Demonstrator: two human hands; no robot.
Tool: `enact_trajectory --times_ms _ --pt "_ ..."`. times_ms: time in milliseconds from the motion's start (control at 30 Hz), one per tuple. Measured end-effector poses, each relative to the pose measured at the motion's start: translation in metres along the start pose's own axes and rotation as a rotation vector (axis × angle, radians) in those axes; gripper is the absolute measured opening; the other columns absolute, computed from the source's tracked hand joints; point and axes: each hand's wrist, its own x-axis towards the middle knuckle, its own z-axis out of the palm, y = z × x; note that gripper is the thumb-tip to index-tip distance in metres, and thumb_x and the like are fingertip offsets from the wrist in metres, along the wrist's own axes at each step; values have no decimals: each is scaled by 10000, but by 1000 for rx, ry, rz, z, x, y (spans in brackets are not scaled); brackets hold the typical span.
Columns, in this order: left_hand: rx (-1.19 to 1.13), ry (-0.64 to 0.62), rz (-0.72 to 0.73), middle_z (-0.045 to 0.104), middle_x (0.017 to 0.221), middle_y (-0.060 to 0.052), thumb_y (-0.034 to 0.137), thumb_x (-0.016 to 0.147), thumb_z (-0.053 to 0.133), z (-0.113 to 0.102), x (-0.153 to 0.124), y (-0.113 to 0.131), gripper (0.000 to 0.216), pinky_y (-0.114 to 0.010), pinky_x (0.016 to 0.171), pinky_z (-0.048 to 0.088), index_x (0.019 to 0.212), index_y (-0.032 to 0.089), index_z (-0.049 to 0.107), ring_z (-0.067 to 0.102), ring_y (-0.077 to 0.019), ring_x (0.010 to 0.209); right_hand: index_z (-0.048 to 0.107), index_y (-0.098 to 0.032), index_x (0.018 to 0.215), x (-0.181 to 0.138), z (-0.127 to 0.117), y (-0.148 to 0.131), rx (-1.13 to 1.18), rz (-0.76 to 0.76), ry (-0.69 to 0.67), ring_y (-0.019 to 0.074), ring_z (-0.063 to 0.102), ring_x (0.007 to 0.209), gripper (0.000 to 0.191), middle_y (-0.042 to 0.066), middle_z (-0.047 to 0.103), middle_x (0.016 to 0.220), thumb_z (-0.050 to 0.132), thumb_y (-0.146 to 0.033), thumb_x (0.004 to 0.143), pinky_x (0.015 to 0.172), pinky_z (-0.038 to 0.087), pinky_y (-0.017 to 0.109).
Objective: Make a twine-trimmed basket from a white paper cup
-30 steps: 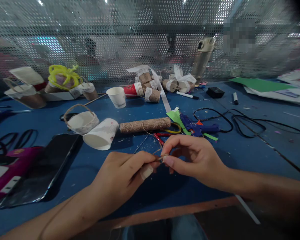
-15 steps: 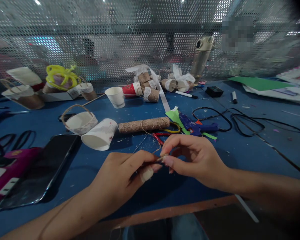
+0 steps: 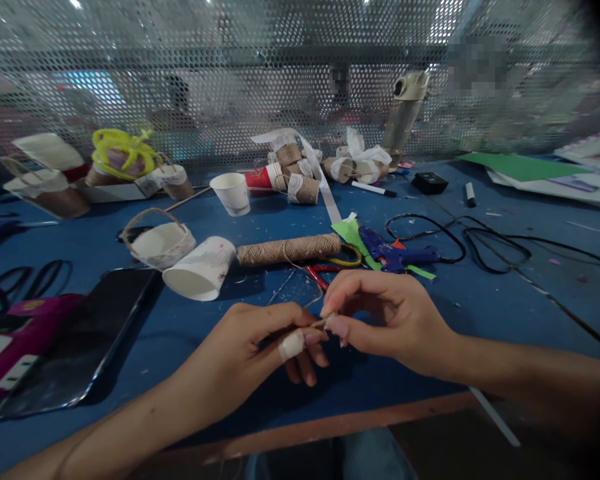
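Between my two hands, above the table's near edge, is a short stretch of brown twine (image 3: 320, 324). My left hand (image 3: 265, 340), its thumb wrapped in a pale bandage (image 3: 292, 345), pinches the twine between thumb and index finger. My right hand (image 3: 387, 313) pinches the twine's end with thumb and index fingertips, close to the left fingertips. From there the strand runs back to the twine roll (image 3: 289, 249) lying beyond the hands. Scissors with red and yellow handles (image 3: 325, 269) lie behind my right hand, partly hidden by it.
A blue glue gun (image 3: 397, 253) with a looping black cord lies right of centre. Left are a tipped paper cup (image 3: 200, 270), a small white basket (image 3: 161, 241) and a black phone (image 3: 80, 347). Wrapped cups (image 3: 303, 189) and a bottle (image 3: 404, 123) stand along the perforated screen.
My left hand has turned slightly, with its bandaged thumb shifted up and its lower fingers now showing beneath. My right hand stays almost in place, still pinching the twine.
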Motion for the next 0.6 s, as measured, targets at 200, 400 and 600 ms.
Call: enact_trajectory --times_ms 200,400,600 --pt "139 76 86 783 720 30 156 979 590 1 2 -5 158 -114 640 572 881 181 712 748 -85 637 698 -172 888 0 0 2 0 6 7 90 653 725 50 0 689 818 727 -155 851 663 539 186" --pt "136 -26 51 768 740 12 186 1007 548 -6 0 -1 197 -153 622 573 882 175 699 735 -99 618 708 -175 871 0 0 1 -11 -6 18 110 653 708 53 13 699 802 751 -182 841 639 546 213" --pt "-106 -206 -81 788 831 -55 248 1049 483 -12 0 3 248 -181 569 585 926 150 675 749 -121 611 709 -170 892 0 -2 1 61 -15 -40 107 655 711 49 18 689 809 740 -165 854 646 549 210"
